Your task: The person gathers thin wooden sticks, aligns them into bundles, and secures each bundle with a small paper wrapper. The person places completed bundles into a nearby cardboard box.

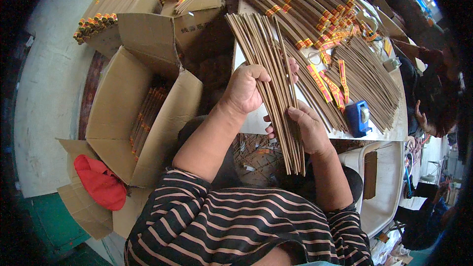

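A loose bundle of thin brown incense sticks [278, 113] slants across the middle, fanned at its upper end. My left hand [246, 87] is wrapped round its left side, thumb over the sticks. Lower down, my right hand [309, 125] grips the bundle from the right with the thumb on top; some fingers are hidden behind the sticks. Just beyond my right hand, red and yellow paper bands [320, 83] lie over more loose incense sticks [369, 79]. A blue tape dispenser [358, 118] stands at the table's near edge.
Banded incense bundles [300, 0] are piled on the white table [258, 127]. To the left an open cardboard box [118, 88] holds more bundles, with a red cloth [100, 182] beside it. Further bundles [111, 2] are stacked at the far left. A white bin [389, 187] stands below the table.
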Available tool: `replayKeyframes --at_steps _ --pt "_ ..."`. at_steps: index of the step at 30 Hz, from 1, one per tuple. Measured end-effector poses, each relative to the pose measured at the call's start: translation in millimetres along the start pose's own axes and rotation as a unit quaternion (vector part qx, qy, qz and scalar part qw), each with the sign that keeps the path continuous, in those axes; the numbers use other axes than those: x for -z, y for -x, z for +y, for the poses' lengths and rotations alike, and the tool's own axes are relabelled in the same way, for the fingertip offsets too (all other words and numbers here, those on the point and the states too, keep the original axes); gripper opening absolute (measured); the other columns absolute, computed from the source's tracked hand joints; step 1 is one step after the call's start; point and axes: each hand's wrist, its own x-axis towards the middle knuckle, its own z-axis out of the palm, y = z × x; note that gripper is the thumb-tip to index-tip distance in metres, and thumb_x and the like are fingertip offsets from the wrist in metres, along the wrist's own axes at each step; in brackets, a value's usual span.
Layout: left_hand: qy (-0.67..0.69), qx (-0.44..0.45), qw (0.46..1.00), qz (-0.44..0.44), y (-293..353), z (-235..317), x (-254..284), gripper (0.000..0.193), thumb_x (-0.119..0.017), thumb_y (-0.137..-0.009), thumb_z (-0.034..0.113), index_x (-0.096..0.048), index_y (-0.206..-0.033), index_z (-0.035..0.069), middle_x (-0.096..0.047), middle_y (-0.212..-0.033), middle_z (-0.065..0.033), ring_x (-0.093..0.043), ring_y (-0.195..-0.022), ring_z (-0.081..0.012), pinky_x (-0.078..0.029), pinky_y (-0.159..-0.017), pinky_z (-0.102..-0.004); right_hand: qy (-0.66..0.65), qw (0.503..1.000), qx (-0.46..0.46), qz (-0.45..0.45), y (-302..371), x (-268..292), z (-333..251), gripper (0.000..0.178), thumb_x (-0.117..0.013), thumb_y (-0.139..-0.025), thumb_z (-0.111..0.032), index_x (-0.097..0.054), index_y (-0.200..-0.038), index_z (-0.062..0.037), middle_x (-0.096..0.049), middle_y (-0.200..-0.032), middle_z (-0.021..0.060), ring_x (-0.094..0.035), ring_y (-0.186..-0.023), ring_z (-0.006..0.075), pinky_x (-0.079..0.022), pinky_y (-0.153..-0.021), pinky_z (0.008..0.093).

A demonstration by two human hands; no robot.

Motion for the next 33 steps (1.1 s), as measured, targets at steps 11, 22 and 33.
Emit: replayKeyframes --at_steps 11,22,33 --pt "-0.019 -0.036 0.999 -0.011 -1 0 2 0.064 -0.041 -0.054 -0.001 -0.043 -0.116 -0.01 -0.054 -0.111 -0.0212 -0.052 -0.106 -0.0323 -0.041 -0.096 -0.0458 0.009 1.0 0.019 -0.021 -2 1 5 0.043 -0.062 -0.083 -0.019 -0.043 -0.114 0.0031 -0.059 -0.096 0.0204 -0.063 -0.081 0.023 -0.054 -0.07 0.0316" --pt "-0.001 -0.035 0.999 -0.038 -1 1 2 0.075 -0.046 -0.051 0.005 -0.037 -0.123 -0.01 -0.051 -0.116 -0.0222 -0.048 -0.112 -0.0338 -0.035 -0.1 -0.0502 -0.006 1.0 0.005 -0.018 -1 -2 2 0.033 -0.054 -0.087 -0.016 -0.043 -0.114 0.0015 -0.06 -0.096 0.0146 -0.062 -0.081 0.0219 -0.052 -0.073 0.0338" --pt "-0.076 -0.078 0.994 0.032 0 -1 -6 0.047 -0.043 -0.066 -0.01 -0.047 -0.113 -0.005 -0.056 -0.104 -0.0153 -0.055 -0.101 -0.0261 -0.046 -0.09 -0.0435 0.011 1.0 -0.001 -0.017 -1 -6 2 0.043 -0.064 -0.078 -0.006 -0.04 -0.113 0.0026 -0.059 -0.092 0.0177 -0.063 -0.072 0.0202 -0.054 -0.062 0.0315"
